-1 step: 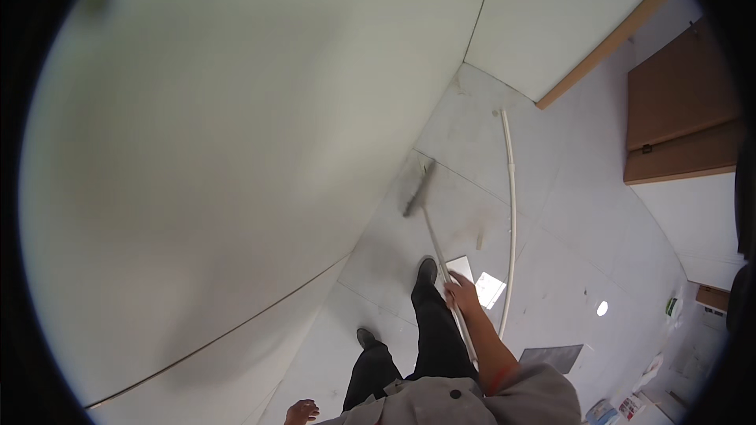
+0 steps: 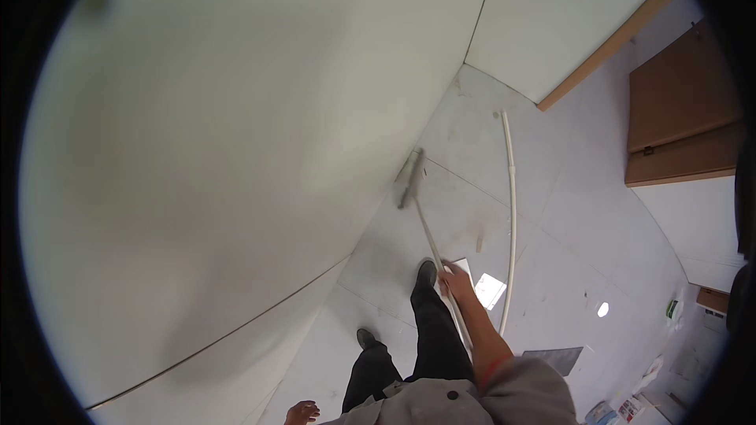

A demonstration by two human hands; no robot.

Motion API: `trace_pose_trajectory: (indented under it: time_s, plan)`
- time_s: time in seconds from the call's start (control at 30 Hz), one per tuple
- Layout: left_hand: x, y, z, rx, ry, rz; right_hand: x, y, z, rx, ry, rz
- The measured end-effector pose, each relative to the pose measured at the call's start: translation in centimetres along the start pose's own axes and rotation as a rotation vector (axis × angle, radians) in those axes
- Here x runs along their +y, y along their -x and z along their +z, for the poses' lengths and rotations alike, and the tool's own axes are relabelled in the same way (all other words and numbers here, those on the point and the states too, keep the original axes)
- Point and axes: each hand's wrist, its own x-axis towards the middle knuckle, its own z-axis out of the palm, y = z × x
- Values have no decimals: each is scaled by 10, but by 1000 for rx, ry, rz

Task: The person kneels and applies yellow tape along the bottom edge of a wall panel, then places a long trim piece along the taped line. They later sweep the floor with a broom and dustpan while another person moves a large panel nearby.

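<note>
A long-handled broom [image 2: 425,224] stretches over the pale, smooth tiled floor [image 2: 567,212]; its slim light handle ends in a blurred grey brush head just beside the white wall [image 2: 236,149]. The right hand [image 2: 455,279] is closed around the handle near the person's black shoe [image 2: 426,274]. The left hand [image 2: 302,412] hangs low at the frame's edge, fingers loosely curled and holding nothing. A thin white curved pipe [image 2: 512,212] lies right of the broom. Nothing has shifted from the earlier frame.
</note>
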Motion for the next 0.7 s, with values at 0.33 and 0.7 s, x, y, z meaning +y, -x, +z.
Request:
trace_pose_trajectory:
  time_s: [0.33,0.7]
  plan:
    - [78,-5,13,-3,21,86,59,-21,-187,211,-209,187]
    - [191,-35,80,23,-156,250,-16,129,-197,439,-404,313]
